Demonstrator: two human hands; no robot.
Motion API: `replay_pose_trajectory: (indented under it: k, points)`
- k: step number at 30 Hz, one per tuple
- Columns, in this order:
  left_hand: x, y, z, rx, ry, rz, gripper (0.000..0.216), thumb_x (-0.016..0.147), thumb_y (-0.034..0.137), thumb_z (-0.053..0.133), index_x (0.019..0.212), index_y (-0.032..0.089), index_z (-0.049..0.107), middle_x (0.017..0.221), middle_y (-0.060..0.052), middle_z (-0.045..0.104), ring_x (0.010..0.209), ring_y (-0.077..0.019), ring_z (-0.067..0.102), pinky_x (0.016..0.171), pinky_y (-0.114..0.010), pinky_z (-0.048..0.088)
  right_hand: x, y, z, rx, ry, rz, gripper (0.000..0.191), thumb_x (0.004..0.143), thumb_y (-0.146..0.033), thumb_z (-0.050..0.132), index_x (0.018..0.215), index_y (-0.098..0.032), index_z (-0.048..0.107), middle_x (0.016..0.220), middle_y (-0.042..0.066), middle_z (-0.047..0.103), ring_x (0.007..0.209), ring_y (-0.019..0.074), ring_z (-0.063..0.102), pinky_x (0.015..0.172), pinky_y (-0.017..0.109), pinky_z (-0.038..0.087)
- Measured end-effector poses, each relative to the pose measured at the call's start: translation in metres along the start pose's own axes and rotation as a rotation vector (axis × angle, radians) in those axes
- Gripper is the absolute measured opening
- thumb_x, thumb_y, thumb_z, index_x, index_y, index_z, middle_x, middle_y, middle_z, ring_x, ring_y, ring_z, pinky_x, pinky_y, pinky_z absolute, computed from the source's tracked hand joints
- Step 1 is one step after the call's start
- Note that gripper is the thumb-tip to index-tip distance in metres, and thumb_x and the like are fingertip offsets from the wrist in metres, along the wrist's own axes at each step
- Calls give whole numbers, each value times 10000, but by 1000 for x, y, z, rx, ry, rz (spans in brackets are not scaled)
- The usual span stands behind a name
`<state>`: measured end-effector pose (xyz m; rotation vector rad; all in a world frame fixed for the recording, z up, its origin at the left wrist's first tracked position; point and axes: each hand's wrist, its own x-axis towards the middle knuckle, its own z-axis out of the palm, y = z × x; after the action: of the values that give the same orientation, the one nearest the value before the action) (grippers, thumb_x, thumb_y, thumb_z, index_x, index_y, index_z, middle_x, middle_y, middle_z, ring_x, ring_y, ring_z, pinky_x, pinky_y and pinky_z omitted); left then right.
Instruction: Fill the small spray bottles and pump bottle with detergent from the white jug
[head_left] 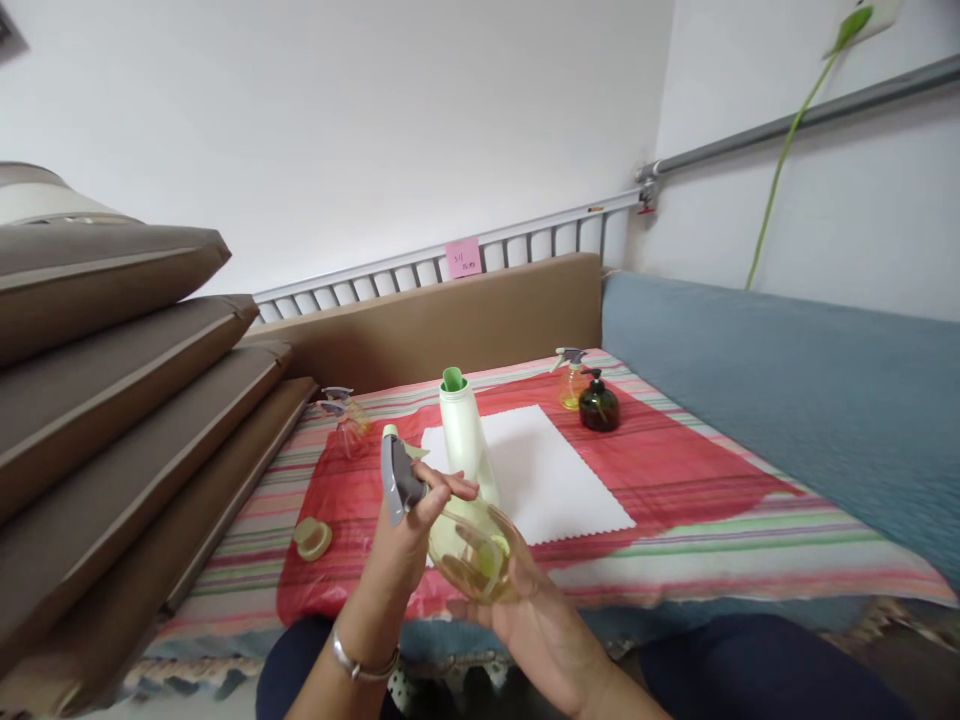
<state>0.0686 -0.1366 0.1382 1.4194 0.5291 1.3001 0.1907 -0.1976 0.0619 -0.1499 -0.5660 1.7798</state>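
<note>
Past the far right corner of the white sheet (547,470) stand a dark pump bottle (598,405) and a yellow sprayer (571,385). A tall white bottle (461,430) rises at the sheet's left edge, right behind my spray bottle (472,560). The spray bottle is clear yellow-green with a grey trigger, held before the sheet's near corner. My left grip (405,550) clasps its head and my right grip (529,610) cups its belly. My fingers hide its neck.

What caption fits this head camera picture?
Left hand grips the sprayer head, right hand cradles the yellow-green bottle.
</note>
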Motion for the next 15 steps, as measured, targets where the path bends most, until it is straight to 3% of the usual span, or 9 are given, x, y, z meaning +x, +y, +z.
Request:
replay_pose_trajectory:
  k: [3, 5, 7, 10, 12, 15]
  points:
    - [-3, 4, 1, -48, -38, 2, 134, 765, 260, 597, 652, 200, 558, 703, -20, 667, 820, -227, 650, 974, -465, 385, 0, -3, -3, 9, -12, 265, 643, 823, -671, 367, 1254, -206, 479, 1144, 138, 647, 927, 284, 655, 627, 353, 510]
    - [-4, 5, -1, -51, -56, -9, 140, 765, 274, 590, 649, 203, 558, 698, -26, 669, 821, -229, 651, 985, -462, 376, 0, -3, -3, -6, 24, 287, 613, 834, -647, 379, 1243, -203, 488, 1052, 132, 685, 792, 245, 687, 536, 281, 482]
    - [-5, 6, -4, -38, -33, -6, 146, 771, 277, 580, 648, 204, 557, 700, -30, 676, 832, -227, 653, 991, -448, 370, 0, -1, -1, -47, 66, 130, 542, 791, -531, 576, 1245, -253, 475, 1105, 109, 667, 887, 244, 669, 598, 282, 489]
    - [-5, 5, -10, -30, 52, 4, 134, 782, 260, 566, 660, 207, 553, 723, -28, 684, 857, -224, 653, 970, -424, 390, 1, 3, 2, -146, 120, -112, 732, 605, -289, 812, 1237, -352, 449, 1290, 43, 559, 1158, 262, 529, 874, 378, 448]
    - [-5, 3, -12, -40, 75, 14, 116, 774, 246, 572, 667, 205, 555, 722, -25, 682, 848, -224, 652, 952, -421, 406, 2, 4, 0, -140, 107, -60, 740, 628, -352, 794, 1265, -361, 418, 1327, 47, 527, 1182, 281, 506, 920, 442, 415]
    - [-7, 2, -13, -43, 43, 35, 109, 762, 237, 574, 661, 199, 556, 707, -27, 677, 817, -225, 651, 953, -434, 403, 4, 2, -5, -68, 17, 208, 637, 798, -609, 503, 1295, -217, 429, 1232, 157, 587, 1027, 301, 611, 733, 400, 483]
